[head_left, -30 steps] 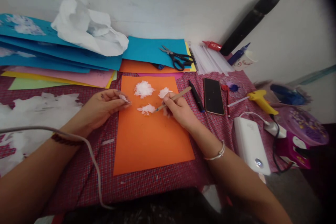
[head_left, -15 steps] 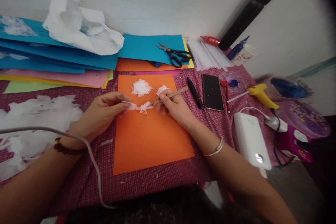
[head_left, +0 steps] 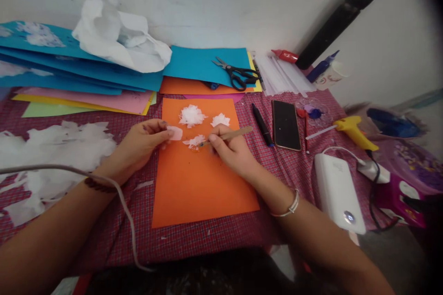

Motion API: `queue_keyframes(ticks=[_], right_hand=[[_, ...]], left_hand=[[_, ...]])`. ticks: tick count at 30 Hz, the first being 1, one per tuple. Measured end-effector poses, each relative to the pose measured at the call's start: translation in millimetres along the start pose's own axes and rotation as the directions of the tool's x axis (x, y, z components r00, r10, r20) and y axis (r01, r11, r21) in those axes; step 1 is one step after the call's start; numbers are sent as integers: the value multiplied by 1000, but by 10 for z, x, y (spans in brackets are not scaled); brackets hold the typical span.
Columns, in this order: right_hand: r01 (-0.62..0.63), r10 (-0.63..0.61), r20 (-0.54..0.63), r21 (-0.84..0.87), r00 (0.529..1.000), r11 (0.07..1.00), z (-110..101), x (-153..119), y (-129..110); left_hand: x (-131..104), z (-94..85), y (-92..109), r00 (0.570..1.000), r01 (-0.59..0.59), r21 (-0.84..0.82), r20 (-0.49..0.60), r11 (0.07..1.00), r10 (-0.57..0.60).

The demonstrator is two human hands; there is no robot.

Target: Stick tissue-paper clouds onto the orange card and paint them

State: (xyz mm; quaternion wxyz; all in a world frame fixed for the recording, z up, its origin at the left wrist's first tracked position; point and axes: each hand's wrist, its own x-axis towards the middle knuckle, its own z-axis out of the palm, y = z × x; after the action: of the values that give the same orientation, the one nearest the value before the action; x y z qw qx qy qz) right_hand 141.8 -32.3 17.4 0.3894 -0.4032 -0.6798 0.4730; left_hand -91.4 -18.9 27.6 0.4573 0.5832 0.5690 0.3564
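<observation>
My left hand (head_left: 149, 139) pinches a small white piece of tissue paper (head_left: 175, 133) over the left edge of an orange sheet (head_left: 204, 189). A flat wooden stick (head_left: 237, 133) is gripped in my right hand (head_left: 231, 147), its dark tip touching or just beside a small tuft of white paper (head_left: 194, 142) on the sheet. Two fluffy white paper clusters lie higher up: a fuller one (head_left: 192, 115) at the left and another (head_left: 220, 120) at the right, partly behind my right fingers.
Torn white tissue (head_left: 69, 147) spreads at the left, crossed by a grey cable (head_left: 121, 198). Black scissors (head_left: 238, 75) rest on blue sheets behind. To the right are a black marker (head_left: 262, 125), a phone (head_left: 286, 124), a white power bank (head_left: 339, 193) and a yellow glue gun (head_left: 355, 132).
My left hand has drawn the paper piece slightly up and away from the tuft. The stick's tip stays by the tuft. The whole view has shifted a little.
</observation>
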Motion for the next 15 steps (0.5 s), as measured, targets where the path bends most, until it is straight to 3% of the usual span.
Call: queue_keyframes(ticks=[5, 9, 15], right_hand=[[87, -90, -11, -130, 996, 988, 0, -14, 16], [44, -52, -70, -105, 996, 994, -33, -4, 15], [3, -3, -14, -57, 1000, 998, 8, 8, 48]], left_hand=[[-25, 30, 53, 998, 66, -165, -11, 984, -69], [-22, 32, 52, 997, 79, -222, 16, 972, -78], [3, 4, -28, 996, 76, -230, 57, 970, -65]])
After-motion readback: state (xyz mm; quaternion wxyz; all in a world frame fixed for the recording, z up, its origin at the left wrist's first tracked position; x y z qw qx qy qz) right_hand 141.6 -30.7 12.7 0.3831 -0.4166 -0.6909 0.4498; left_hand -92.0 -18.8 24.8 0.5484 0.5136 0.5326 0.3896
